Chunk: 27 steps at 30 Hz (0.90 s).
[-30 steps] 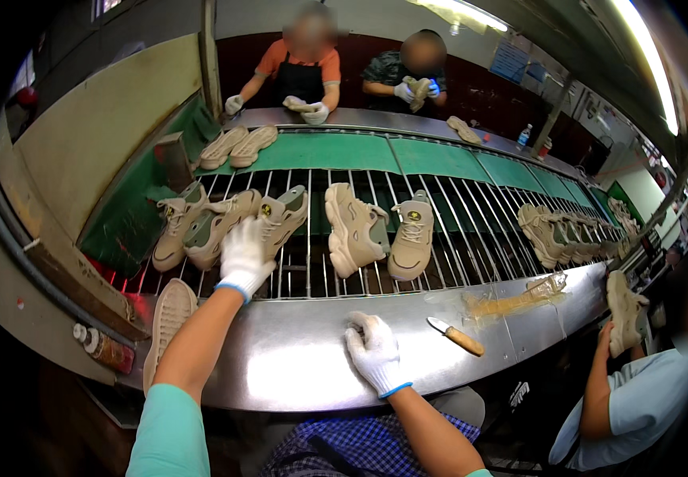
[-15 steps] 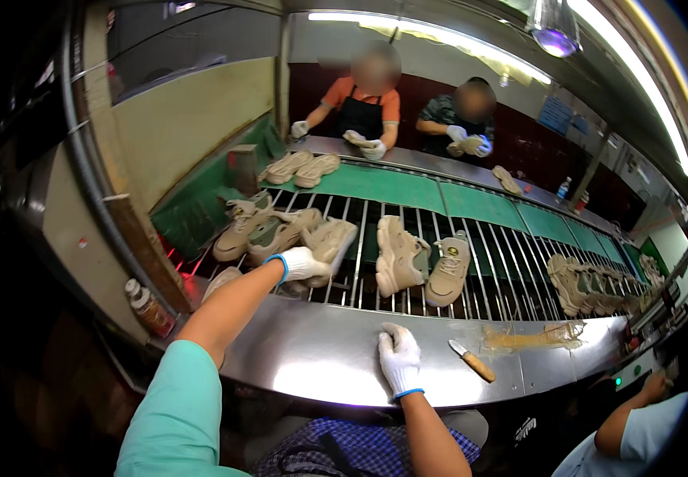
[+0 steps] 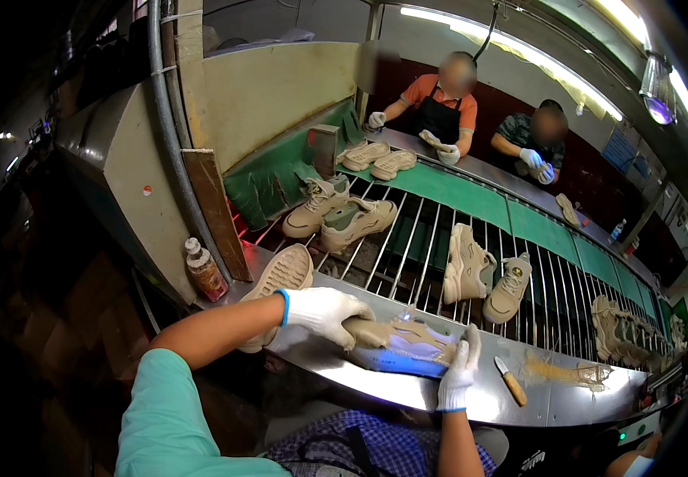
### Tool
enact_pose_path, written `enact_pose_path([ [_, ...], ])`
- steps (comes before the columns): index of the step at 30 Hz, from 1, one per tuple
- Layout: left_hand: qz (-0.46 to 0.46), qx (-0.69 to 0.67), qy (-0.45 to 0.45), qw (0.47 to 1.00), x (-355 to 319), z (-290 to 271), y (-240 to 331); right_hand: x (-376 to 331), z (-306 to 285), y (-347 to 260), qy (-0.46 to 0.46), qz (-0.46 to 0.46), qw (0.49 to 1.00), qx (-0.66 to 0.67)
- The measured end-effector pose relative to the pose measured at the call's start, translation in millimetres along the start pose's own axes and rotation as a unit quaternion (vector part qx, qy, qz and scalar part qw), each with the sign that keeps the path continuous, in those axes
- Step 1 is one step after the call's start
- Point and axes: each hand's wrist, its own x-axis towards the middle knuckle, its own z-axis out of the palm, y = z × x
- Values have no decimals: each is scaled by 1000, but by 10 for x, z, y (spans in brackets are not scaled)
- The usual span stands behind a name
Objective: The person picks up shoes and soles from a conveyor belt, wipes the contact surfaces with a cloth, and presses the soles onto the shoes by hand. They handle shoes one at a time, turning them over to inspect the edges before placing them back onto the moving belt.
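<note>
Over the steel ledge, I hold a beige sneaker on its side between both gloved hands. A bluish-violet light colours its lower side. My left hand is closed around one end, its fingers partly hidden by the shoe. At the other end, my right hand is closed against the shoe with the thumb side up. Beside my left forearm lies a beige shoe sole, tread upward and partly covered by the arm. A wooden-handled knife rests on the ledge right of my right hand.
Beyond the steel ledge runs a rack of metal bars carrying beige sneakers in several places. A bottle stands at the left post. Across a green strip, two people in gloves handle shoe parts.
My left hand has brought the sneaker from the bars to the ledge. My right hand, empty before, now grips its other end. The whole view has swung left.
</note>
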Motion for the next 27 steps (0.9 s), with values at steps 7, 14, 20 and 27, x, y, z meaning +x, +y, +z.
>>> enact_pose_path([
  [7, -265, 13, 335, 904, 696, -398, -1162, 33, -83, -252, -105, 27, 994, -15],
  [14, -273, -357, 365, 815, 1746, -253, -2269, 26, 10, -394, -86, 34, 995, -36],
  [20, -287, -387, 394, 783, 2741, -485, -2009, 54, -55, -391, -96, 8, 993, -62],
  [27, -49, -338, 307, 888, 3033, -632, -1552, 35, -20, -379, -113, 18, 993, -35],
])
